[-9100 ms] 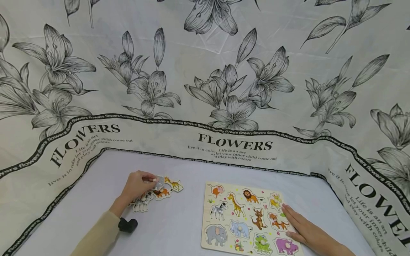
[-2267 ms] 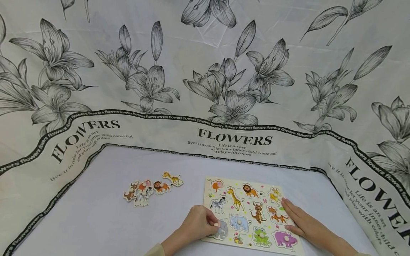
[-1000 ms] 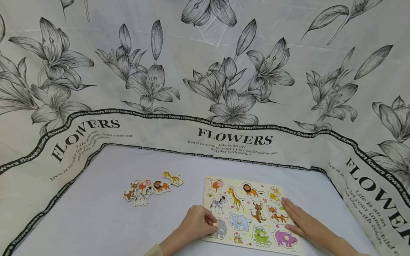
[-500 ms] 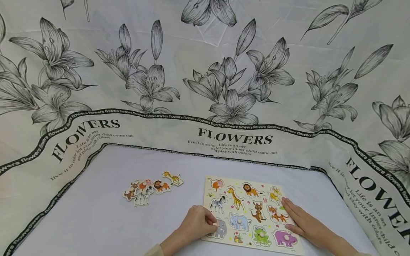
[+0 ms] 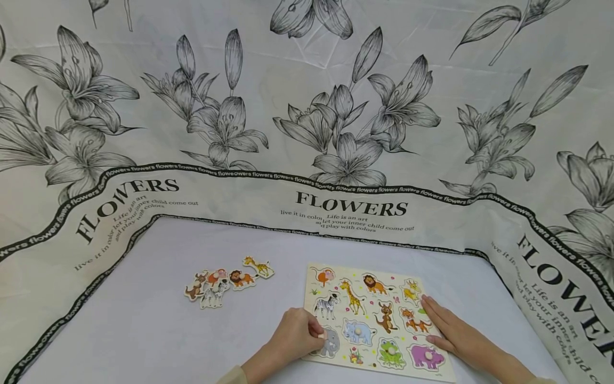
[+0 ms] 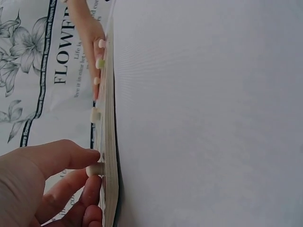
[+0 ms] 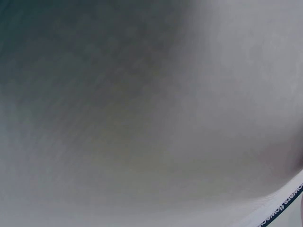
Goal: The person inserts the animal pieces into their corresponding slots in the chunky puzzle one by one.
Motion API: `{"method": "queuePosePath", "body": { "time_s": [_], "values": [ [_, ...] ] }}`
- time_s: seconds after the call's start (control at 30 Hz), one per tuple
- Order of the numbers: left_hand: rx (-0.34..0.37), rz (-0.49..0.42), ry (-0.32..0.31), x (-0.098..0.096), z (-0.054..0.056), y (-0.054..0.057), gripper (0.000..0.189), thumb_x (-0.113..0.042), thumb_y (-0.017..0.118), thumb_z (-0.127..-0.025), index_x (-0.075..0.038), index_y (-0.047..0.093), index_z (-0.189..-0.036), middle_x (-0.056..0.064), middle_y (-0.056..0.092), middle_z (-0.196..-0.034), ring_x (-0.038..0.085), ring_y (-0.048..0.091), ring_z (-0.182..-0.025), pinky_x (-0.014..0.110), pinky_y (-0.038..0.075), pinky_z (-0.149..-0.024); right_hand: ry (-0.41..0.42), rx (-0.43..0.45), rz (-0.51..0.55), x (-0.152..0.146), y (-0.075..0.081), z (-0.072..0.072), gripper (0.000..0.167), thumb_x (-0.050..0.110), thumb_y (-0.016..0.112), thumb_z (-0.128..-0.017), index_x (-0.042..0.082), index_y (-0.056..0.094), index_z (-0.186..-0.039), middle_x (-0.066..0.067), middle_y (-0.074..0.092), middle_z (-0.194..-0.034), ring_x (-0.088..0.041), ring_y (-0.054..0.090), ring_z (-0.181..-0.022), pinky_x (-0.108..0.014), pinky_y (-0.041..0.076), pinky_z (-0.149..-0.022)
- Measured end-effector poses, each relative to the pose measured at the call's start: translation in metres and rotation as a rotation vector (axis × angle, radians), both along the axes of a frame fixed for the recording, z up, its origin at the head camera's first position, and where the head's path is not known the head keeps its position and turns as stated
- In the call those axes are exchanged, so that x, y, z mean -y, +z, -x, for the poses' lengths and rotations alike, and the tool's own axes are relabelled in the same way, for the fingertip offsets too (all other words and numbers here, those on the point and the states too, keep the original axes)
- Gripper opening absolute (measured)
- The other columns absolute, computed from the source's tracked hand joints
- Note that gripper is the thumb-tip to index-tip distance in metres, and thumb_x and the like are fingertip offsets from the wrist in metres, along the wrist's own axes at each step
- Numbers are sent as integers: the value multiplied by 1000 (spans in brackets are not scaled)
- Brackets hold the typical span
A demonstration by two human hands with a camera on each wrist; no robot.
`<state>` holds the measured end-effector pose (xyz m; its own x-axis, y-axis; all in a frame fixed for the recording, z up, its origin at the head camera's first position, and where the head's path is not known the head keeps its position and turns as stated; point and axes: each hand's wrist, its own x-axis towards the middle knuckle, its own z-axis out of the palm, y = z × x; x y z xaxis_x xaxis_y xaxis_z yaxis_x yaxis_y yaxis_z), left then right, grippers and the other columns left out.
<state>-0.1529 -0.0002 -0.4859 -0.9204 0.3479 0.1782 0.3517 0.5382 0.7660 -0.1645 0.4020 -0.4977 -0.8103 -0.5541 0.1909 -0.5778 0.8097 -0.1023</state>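
A wooden animal puzzle board (image 5: 336, 269) lies on the white cloth. At its near left corner my left hand (image 5: 293, 335) pinches the peg of a grey elephant puzzle piece (image 5: 331, 344), which sits at the elephant's place on the board. In the left wrist view, thumb and fingers hold that pale peg (image 6: 96, 169) from both sides. My right hand (image 5: 453, 333) rests with straight fingers along the board's right edge. Pegged rhino (image 5: 355, 333), frog (image 5: 392, 354) and hippo (image 5: 427, 358) pieces are on the board. The right wrist view is mostly blurred grey and shows no hand work.
Left of the board is a cluster of loose pieces: kangaroo (image 5: 194, 288), monkey (image 5: 217, 276), zebra (image 5: 213, 294), lion (image 5: 241, 279) and giraffe (image 5: 259, 268). Behind them rises a flower-printed curtain (image 5: 268, 208).
Earlier my left hand was at the loose pieces with a grey piece; since then it has come right to the board's elephant place. Over the last second both hands stay nearly still.
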Motion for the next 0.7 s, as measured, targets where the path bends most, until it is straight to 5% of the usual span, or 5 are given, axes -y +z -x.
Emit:
{"method": "queuePosePath", "body": {
  "time_s": [0.7],
  "values": [
    [57,-7,-17,6,3,0,10,-16,81,-69,-15,76,-78,-16,62,-65,-4,44,-55,14,38,-53,7,-11,2,1,1,-1,71,33,61,-92,5,30,-149,-1,22,-160,19,-7,-138,3,-3,-103]
  ]
}}
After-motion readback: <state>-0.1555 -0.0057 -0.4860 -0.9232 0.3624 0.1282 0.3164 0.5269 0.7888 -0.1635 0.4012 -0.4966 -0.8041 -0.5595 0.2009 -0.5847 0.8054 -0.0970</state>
